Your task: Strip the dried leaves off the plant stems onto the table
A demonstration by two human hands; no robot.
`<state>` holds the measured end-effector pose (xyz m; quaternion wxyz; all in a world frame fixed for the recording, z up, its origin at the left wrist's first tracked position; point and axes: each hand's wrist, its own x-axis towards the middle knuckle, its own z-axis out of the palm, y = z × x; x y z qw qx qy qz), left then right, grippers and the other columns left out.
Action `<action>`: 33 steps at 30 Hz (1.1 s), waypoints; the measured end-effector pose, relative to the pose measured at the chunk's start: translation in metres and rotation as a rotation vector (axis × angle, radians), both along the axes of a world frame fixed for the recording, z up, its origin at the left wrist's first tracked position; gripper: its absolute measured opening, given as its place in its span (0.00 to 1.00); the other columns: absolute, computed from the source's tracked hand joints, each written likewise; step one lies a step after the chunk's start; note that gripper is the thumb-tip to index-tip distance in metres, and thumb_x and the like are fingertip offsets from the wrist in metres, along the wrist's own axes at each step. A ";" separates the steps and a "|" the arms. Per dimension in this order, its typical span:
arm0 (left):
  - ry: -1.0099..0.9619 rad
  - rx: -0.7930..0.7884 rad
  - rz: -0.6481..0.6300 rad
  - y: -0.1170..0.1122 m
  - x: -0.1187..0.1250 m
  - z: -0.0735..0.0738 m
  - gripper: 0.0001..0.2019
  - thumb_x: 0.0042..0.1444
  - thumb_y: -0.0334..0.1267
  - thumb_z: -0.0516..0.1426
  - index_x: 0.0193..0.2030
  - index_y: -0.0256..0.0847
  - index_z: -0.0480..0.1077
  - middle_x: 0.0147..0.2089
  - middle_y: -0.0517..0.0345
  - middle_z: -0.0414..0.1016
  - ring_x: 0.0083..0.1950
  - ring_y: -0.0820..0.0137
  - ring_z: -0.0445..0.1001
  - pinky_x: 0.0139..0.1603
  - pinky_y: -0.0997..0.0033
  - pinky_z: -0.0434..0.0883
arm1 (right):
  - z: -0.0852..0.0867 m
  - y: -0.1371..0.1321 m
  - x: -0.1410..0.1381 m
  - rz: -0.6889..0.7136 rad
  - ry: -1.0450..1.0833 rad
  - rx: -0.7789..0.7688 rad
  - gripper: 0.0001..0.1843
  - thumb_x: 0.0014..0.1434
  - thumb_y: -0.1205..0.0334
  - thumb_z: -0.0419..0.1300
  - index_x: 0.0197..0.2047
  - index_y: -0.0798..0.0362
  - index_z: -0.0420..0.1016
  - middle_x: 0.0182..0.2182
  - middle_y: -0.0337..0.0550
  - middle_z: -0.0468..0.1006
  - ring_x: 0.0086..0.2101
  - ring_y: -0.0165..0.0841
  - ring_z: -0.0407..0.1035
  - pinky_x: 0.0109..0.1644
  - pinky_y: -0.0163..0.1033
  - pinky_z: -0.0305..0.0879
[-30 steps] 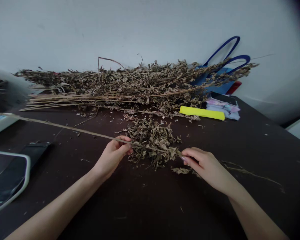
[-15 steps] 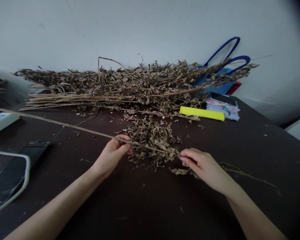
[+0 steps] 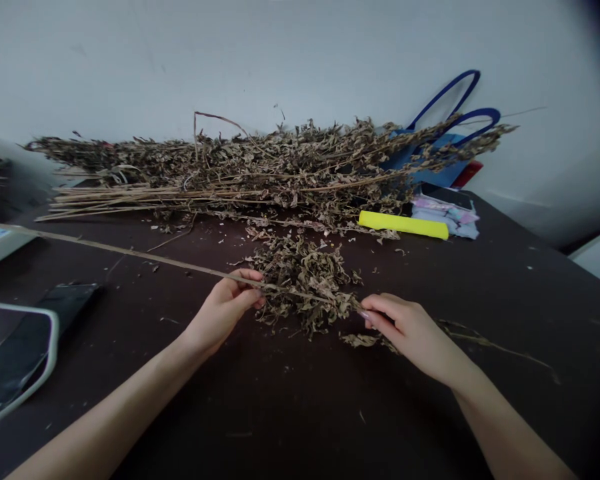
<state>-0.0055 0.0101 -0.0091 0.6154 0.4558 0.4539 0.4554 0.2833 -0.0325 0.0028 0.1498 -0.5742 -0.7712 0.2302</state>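
Note:
A long dried plant stem [image 3: 155,257] slants across the table from the left edge to the middle. Near its leafy part my left hand [image 3: 230,297] pinches it between thumb and fingers. My right hand [image 3: 397,325] is closed on the stem's right end, thumb against forefinger. Beneath and behind the stem lies a loose heap of dried, curled leaves [image 3: 300,263]. A small leafy sprig [image 3: 363,340] rests just below my right fingertips, partly hidden by the hand. Where the stem's own leaves end and the heap begins is hard to make out.
A large bundle of dried stalks [image 3: 280,167] lies along the wall. To its right are a yellow tube [image 3: 404,225], a phone [image 3: 445,195] on tissue packs and a blue bag [image 3: 443,160]. A black object [image 3: 70,303], a white-framed item [image 3: 55,333] and a power strip [image 3: 5,245] lie left.
The stem's far left end has dipped slightly. Both hands stay in nearly the same place, still gripping the stem.

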 end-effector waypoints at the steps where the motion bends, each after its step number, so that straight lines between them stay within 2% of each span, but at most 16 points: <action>1: 0.009 0.006 -0.002 0.000 0.000 0.000 0.10 0.48 0.29 0.56 0.39 0.37 0.64 0.25 0.62 0.67 0.28 0.75 0.66 0.33 0.72 0.63 | 0.000 0.000 0.000 0.002 -0.001 -0.002 0.11 0.63 0.59 0.47 0.35 0.49 0.68 0.30 0.40 0.70 0.30 0.31 0.67 0.36 0.38 0.62; 11: 0.156 0.121 -0.031 0.004 -0.008 0.000 0.11 0.49 0.26 0.53 0.40 0.39 0.64 0.26 0.62 0.67 0.29 0.73 0.65 0.32 0.72 0.62 | 0.001 0.000 -0.002 0.029 0.028 -0.009 0.11 0.64 0.60 0.46 0.34 0.50 0.68 0.29 0.40 0.71 0.30 0.31 0.68 0.36 0.37 0.62; 16: 0.276 0.249 0.038 0.004 -0.009 0.000 0.13 0.44 0.24 0.56 0.38 0.39 0.67 0.28 0.61 0.67 0.29 0.74 0.64 0.30 0.73 0.60 | 0.002 0.001 0.000 0.012 0.051 0.030 0.11 0.64 0.59 0.46 0.34 0.50 0.67 0.29 0.40 0.72 0.30 0.31 0.68 0.36 0.37 0.62; 21: 0.243 0.203 0.007 0.004 -0.006 0.002 0.12 0.43 0.25 0.57 0.37 0.38 0.68 0.28 0.60 0.67 0.29 0.73 0.65 0.32 0.72 0.63 | 0.004 0.001 0.004 -0.024 0.056 0.034 0.11 0.63 0.58 0.47 0.36 0.49 0.67 0.29 0.40 0.72 0.30 0.30 0.68 0.35 0.36 0.62; 26: 0.226 0.182 -0.013 0.003 -0.005 0.004 0.10 0.47 0.29 0.58 0.38 0.39 0.68 0.28 0.60 0.68 0.30 0.72 0.67 0.33 0.71 0.65 | 0.005 0.000 0.005 -0.021 0.059 0.031 0.11 0.63 0.58 0.46 0.36 0.50 0.67 0.30 0.41 0.73 0.31 0.32 0.68 0.36 0.37 0.62; 33: 0.073 0.142 0.051 0.003 -0.006 -0.002 0.04 0.52 0.34 0.57 0.36 0.39 0.70 0.31 0.58 0.69 0.31 0.74 0.67 0.35 0.72 0.65 | 0.006 0.000 0.007 -0.044 0.059 0.051 0.11 0.63 0.57 0.46 0.36 0.49 0.67 0.30 0.42 0.74 0.31 0.33 0.69 0.35 0.37 0.63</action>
